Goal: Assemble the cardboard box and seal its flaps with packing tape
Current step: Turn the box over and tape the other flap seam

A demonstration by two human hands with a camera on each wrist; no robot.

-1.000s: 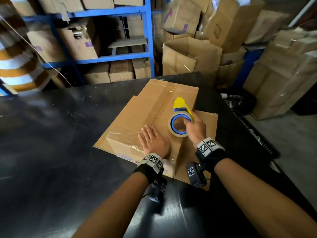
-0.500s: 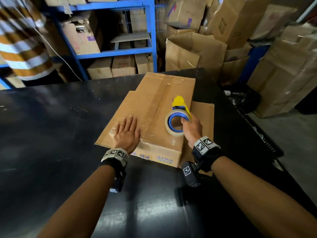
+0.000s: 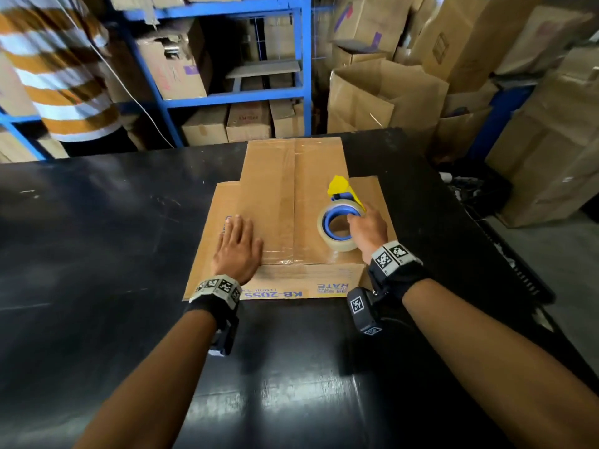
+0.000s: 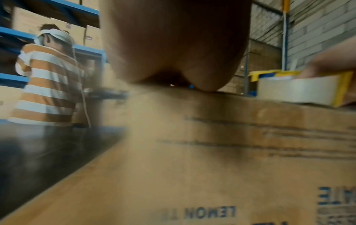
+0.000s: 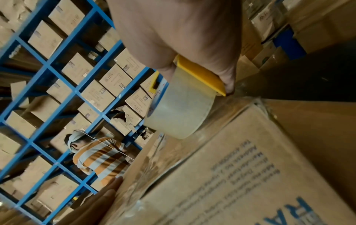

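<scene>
A closed cardboard box stands on a flat cardboard sheet on the black table, with clear tape along its top seam. My left hand lies flat, fingers straight, on the left near part of the box top. My right hand grips a tape dispenser with a blue core and a yellow blade guard, which rests on the right near part of the top. In the right wrist view the clear tape roll touches the box. The left wrist view shows my palm on the box edge.
A person in an orange-and-white striped shirt stands beyond the table at the far left. Blue shelving with cartons runs behind. Open and stacked cartons crowd the far right. The black table ends close on the right.
My left hand slid from the near middle of the box top to its left side. The box now lies squarer to me. My right hand kept hold of the tape dispenser.
</scene>
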